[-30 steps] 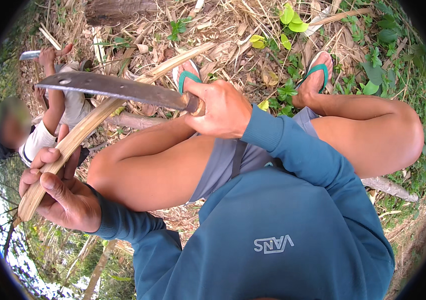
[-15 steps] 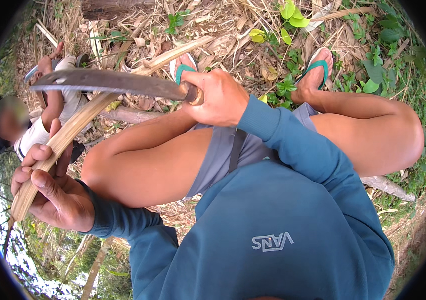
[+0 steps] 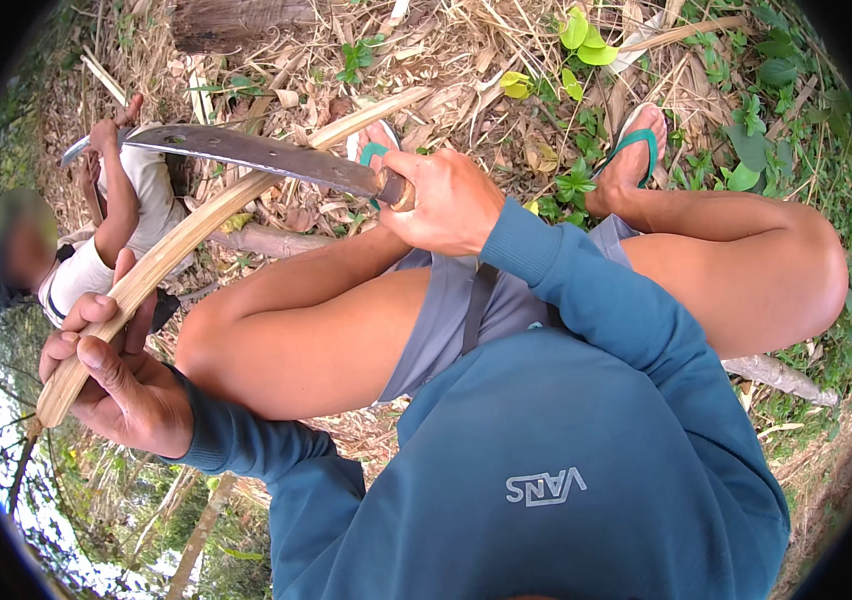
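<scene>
squatting over dry leaf litter, a person in a teal sweatshirt works a long blade [image 3: 256, 155] along a pale split length of bamboo [image 3: 176, 245]. the right hand [image 3: 446, 200] is wrapped tight round the knife's wooden handle, fingers curled closed, with the dark blade running out to that hand's left and lying across the strip near its middle. the left hand [image 3: 111, 375] is clenched on the strip's near end, thumb laid along the top and fingers folded beneath, while the far end slants up and away past the right hand toward a foot in a green sandal [image 3: 376, 150]. the strip's upper face looks smooth and light from the left hand to where the blade sits, so the trimming seems partly done on that stretch; the run beyond the blade looks much the same, and how much is left cannot be judged. beyond the left hand a second person [image 3: 96, 240] in pale clothes crouches with another blade. green seedlings [image 3: 586, 35] dot the ground past the right hand.
</scene>
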The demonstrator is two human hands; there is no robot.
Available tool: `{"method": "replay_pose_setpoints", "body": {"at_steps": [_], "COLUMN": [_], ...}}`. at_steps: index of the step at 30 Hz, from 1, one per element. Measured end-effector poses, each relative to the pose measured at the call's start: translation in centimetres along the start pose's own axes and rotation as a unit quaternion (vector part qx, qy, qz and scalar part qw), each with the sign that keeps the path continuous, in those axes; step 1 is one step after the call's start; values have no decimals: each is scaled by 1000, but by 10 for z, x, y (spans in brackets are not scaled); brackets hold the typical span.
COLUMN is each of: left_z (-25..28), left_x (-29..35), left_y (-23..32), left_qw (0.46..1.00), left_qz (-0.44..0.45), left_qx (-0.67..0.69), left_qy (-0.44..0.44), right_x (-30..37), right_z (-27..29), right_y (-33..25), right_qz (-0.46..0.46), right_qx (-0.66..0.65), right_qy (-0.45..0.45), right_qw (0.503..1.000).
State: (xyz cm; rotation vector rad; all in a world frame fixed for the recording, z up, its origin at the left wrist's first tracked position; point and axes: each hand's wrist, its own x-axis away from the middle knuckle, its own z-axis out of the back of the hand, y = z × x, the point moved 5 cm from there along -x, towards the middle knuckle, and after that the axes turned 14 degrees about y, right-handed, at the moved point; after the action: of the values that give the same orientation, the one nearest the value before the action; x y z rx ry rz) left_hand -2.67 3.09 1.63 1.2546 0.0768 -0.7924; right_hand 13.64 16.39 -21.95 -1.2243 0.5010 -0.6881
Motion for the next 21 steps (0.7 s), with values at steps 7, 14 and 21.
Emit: {"method": "replay_pose_setpoints", "body": {"at_steps": [7, 14, 21], "left_z": [-7, -1, -1], "left_x": [1, 11, 5], "left_y": [3, 5, 5], "left_qw": [1000, 1000, 1000], "left_qz": [5, -1, -14], "left_qx": [-21, 16, -17], "left_qy": [6, -18, -7], "right_x": [-5, 13, 9], "right_z": [-6, 6, 0], "right_y": [21, -19, 1], "right_qz": [13, 57, 3], "right_qx": [-11, -16, -8], "right_qy": [15, 31, 37], "right_qw": [1000, 998, 999]}}
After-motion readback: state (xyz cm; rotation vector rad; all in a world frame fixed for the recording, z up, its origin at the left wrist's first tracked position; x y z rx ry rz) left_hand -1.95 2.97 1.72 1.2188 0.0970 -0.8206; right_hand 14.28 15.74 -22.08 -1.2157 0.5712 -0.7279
